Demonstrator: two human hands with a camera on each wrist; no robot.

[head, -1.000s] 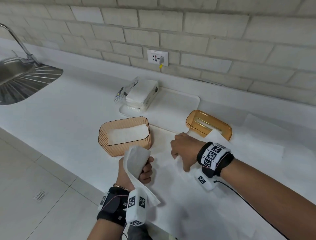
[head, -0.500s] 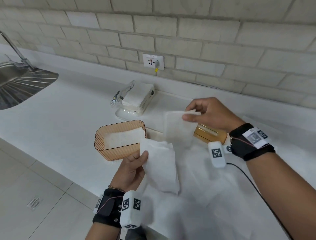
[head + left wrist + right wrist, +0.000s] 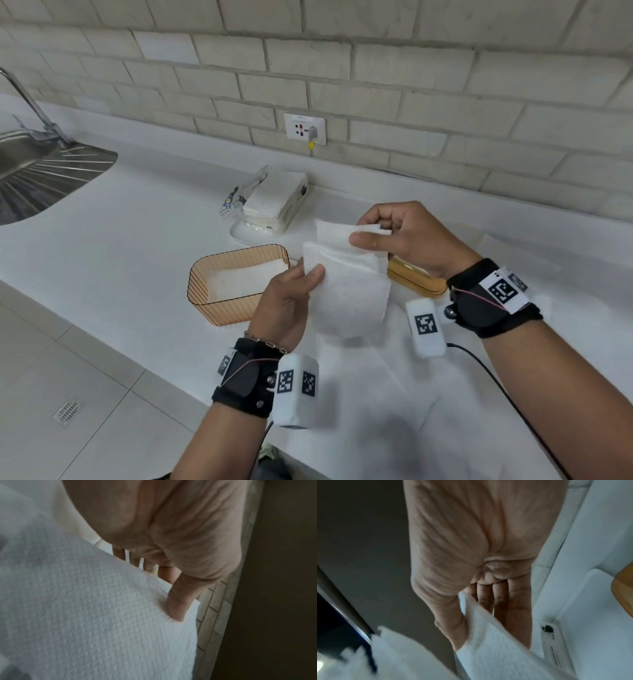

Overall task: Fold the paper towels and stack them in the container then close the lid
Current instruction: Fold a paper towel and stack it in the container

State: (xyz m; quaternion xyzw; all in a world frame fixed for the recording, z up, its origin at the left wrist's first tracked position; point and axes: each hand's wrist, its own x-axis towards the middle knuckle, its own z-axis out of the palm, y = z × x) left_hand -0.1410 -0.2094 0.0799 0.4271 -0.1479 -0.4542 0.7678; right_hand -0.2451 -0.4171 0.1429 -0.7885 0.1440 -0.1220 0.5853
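A white paper towel (image 3: 349, 284) is held in the air above the counter, doubled over on itself. My left hand (image 3: 301, 277) pinches its left edge, thumb on the front (image 3: 176, 607). My right hand (image 3: 373, 233) pinches its upper right corner between thumb and fingers (image 3: 471, 626). Left of the towel stands the orange ribbed container (image 3: 205, 291) with folded white towels lying inside. Its amber lid (image 3: 414, 281) lies on the counter, mostly hidden behind my right hand and the towel.
An opened pack of paper towels (image 3: 274, 202) sits on a white tray (image 3: 246, 234) near the wall. More loose towel sheets (image 3: 394, 394) are spread on the white counter under my arms. A steel sink (image 3: 41, 178) lies far left; a wall socket (image 3: 305, 127) is behind.
My right hand lifted off the counter with the towel's free end and brought it over towards my left hand. The towel now hangs doubled between both hands.
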